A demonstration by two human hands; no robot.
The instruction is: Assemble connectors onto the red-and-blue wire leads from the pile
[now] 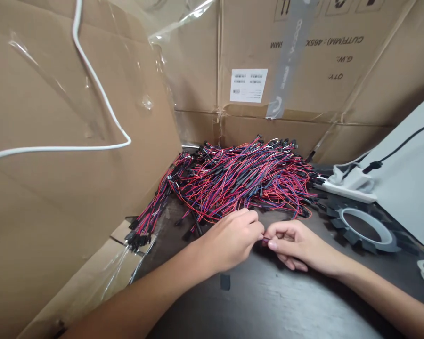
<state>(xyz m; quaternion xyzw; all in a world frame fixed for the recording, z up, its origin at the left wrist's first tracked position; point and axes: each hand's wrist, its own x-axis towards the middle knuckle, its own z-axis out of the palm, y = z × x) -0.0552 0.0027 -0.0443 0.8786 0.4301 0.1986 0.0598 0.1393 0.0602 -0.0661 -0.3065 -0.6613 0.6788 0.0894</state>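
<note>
My left hand (238,235) and my right hand (297,245) meet in front of a large heap of wire harnesses (247,179). Between their fingertips runs a thin dark purplish wire (265,239), pinched by my right thumb and index finger. The fingers of my left hand are closed on the same wire, and most of its length is hidden behind that hand. Red, blue and black leads with black connectors make up the heap. On the dark table below my left hand lies a small black tape piece (225,282).
A tape roll (365,228) with black strips around its rim lies at the right. Behind it stands a white power strip (349,188). A harness bundle (148,221) hangs over the table's left edge. Cardboard boxes (247,47) wall the back and left; a white cable (99,89) crosses the left one.
</note>
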